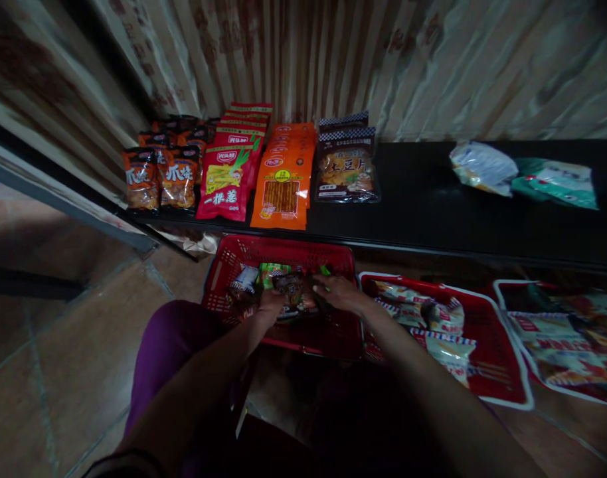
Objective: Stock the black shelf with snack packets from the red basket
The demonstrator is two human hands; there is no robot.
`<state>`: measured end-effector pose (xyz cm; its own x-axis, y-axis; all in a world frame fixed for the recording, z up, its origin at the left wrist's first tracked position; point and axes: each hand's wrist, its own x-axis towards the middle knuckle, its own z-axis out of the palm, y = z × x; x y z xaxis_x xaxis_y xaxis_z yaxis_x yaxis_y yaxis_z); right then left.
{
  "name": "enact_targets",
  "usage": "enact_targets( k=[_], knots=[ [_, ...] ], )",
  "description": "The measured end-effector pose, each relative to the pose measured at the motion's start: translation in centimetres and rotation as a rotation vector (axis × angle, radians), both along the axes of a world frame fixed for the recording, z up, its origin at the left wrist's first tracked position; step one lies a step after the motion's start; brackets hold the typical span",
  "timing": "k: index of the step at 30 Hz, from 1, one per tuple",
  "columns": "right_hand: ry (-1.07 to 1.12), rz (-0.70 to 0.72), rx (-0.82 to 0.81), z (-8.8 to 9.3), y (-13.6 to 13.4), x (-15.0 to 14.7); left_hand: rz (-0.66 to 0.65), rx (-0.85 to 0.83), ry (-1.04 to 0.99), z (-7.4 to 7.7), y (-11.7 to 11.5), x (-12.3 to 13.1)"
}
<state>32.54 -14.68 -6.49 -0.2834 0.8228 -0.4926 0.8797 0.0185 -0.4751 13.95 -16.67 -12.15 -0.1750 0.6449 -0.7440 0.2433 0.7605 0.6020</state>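
Both my hands are inside the red basket point(278, 342) at the front of the shelf. My left hand point(269, 307) is closed on the left edge of a dark brown snack bag point(292, 290). On the bag's other side, my right hand point(339, 293) is closed at its right edge, the fingertips partly lost in shadow. A green snack packet point(272, 271) lies just behind the brown bag. Beside it, to the left, is a small white-and-dark packet point(244, 279). My hands and the dim light hide other contents.
Above the basket, a black shelf point(408, 212) bears orange-and-black bags point(178, 179), red packets point(226, 179), orange packets point(282, 189), brown potato-slice bags point(346, 166), a white bag point(483, 167) and a green bag point(557, 182). Red baskets of snacks point(500, 365) point(515, 352) stand right.
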Motion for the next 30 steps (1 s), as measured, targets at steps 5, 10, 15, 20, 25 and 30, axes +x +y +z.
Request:
enact_targets(
  k=[5,10,15,20,25,30],
  knots=[
    [-0.023,-0.219,0.028,0.9,-0.7,0.5,-0.255,0.119,-0.063,5.3,-0.4,-1.0],
    [0.516,-0.715,0.014,2.7,-2.7,1.9,-0.522,0.181,-0.212,9.5,0.1,-1.7],
    [0.876,-1.047,0.022,4.9,-3.3,4.0,-0.709,0.309,-0.331,11.9,2.9,-2.2],
    [0.899,-0.805,-0.067,6.5,-3.2,4.2,-0.918,0.499,-0.284,12.3,4.8,-2.9],
    [0.726,-0.671,-0.174,6.5,-3.0,2.5,-1.093,0.603,-0.185,11.9,5.7,-4.0],
    [0.741,-0.556,-0.199,4.8,-2.3,2.3,-1.119,0.675,-0.057,12.5,5.9,-4.3]
  ],
)
